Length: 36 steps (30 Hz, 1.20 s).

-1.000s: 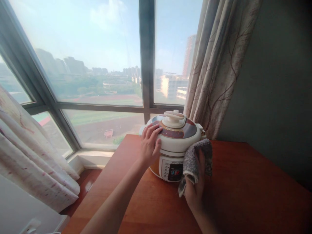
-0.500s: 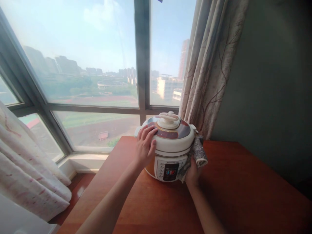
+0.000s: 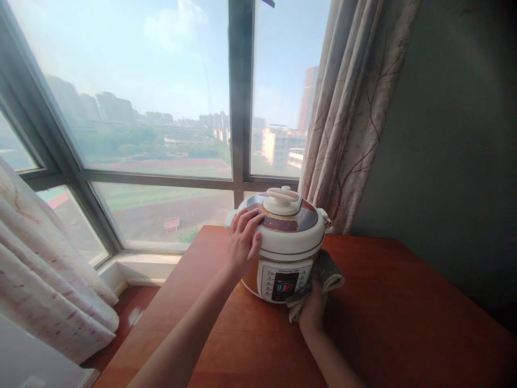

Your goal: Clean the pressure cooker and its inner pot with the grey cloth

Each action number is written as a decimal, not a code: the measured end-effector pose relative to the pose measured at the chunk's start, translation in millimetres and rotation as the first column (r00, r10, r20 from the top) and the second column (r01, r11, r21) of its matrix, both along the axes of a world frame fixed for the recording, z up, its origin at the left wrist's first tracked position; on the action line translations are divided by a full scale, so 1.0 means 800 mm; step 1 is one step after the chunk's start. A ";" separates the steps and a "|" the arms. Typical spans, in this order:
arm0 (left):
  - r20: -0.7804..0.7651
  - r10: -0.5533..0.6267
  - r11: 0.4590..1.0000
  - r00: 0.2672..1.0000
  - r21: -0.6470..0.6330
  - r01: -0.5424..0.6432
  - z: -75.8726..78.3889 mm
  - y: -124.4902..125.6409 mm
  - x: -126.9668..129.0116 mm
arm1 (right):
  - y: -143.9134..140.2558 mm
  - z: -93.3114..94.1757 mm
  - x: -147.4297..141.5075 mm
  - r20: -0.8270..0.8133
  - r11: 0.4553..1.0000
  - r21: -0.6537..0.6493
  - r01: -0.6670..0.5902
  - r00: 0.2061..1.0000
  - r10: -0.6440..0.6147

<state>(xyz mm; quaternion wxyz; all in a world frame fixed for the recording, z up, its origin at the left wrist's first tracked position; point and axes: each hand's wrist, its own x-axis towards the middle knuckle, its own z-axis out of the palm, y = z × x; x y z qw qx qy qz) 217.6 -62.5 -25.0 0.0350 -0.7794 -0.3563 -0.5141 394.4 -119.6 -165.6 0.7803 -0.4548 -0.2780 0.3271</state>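
Observation:
A white and brown electric pressure cooker (image 3: 291,245) stands upright on the wooden table, its lid on and its control panel facing me. My left hand (image 3: 244,242) rests on the lid's left rim with fingers stretched over the edge. Low on the cooker's right front, my right hand (image 3: 314,304) grips a dark grey cloth (image 3: 325,272) against the body beside the panel. The cloth hides part of the lower right side, and the right fingers are partly covered by it.
The reddish-brown table (image 3: 383,312) reaches to the window and the wall. A patterned curtain (image 3: 347,118) hangs just behind the cooker, and another curtain (image 3: 52,269) hangs at the left. Window frames (image 3: 241,97) rise beyond the table.
My right hand and the cloth have slid down and toward the front of the cooker, uncovering its right handle. The left hand stays on the lid rim.

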 end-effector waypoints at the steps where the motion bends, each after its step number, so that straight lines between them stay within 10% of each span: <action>1: -0.001 0.000 1.000 1.000 -0.003 0.000 0.000 0.000 0.000 | -0.012 0.001 -0.010 -0.012 0.997 -0.042 0.069 0.998 -0.069; 9: -0.030 -0.013 1.000 0.999 -0.016 0.013 0.001 -0.002 -0.004 | -0.036 0.051 -0.013 0.419 0.983 0.114 0.146 0.890 -0.181; 15: -0.049 -0.023 1.000 0.999 -0.018 0.022 0.000 0.000 -0.008 | 0.005 0.154 0.039 0.880 0.913 0.393 -0.111 0.333 -0.339; 18: -0.065 -0.032 0.999 0.997 -0.039 0.030 0.007 -0.003 -0.011 | 0.025 0.170 0.066 0.897 0.869 0.430 -0.246 0.224 -0.381; 26: -0.015 -0.142 0.965 0.990 -0.223 0.135 0.041 0.007 -0.049 | 0.049 0.102 0.090 0.685 0.927 0.374 -0.012 0.678 -0.267; 31: 0.387 -0.031 0.903 0.922 -0.384 0.192 0.008 0.049 -0.080 | 0.022 0.047 0.047 0.233 0.993 0.051 0.108 0.966 -0.117; 36: 0.731 0.051 0.722 0.680 -0.498 0.481 -0.034 0.065 -0.078 | 0.004 0.014 0.026 -0.114 0.979 -0.201 0.033 0.992 -0.057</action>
